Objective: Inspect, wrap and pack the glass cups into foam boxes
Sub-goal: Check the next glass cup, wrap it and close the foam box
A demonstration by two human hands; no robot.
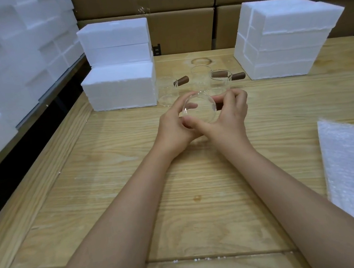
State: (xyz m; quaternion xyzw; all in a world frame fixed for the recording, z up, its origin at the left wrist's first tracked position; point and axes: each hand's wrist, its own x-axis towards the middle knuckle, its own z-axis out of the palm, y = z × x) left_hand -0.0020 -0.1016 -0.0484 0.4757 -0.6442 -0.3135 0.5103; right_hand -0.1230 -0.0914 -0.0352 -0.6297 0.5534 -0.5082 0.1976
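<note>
Above table (178,199): left hand (170,123), right hand (228,115) both curled round glass cup (199,109); handle (219,107) mostly hidden by right fingers (231,97).

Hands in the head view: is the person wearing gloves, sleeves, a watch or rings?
Nothing worn shows. The left hand and right hand are bare, without gloves, and no rings show. Neither wrist carries a watch or bracelet. The left forearm and right forearm are uncovered down to the frame's bottom edge, with no sleeve cuff in view.
</note>
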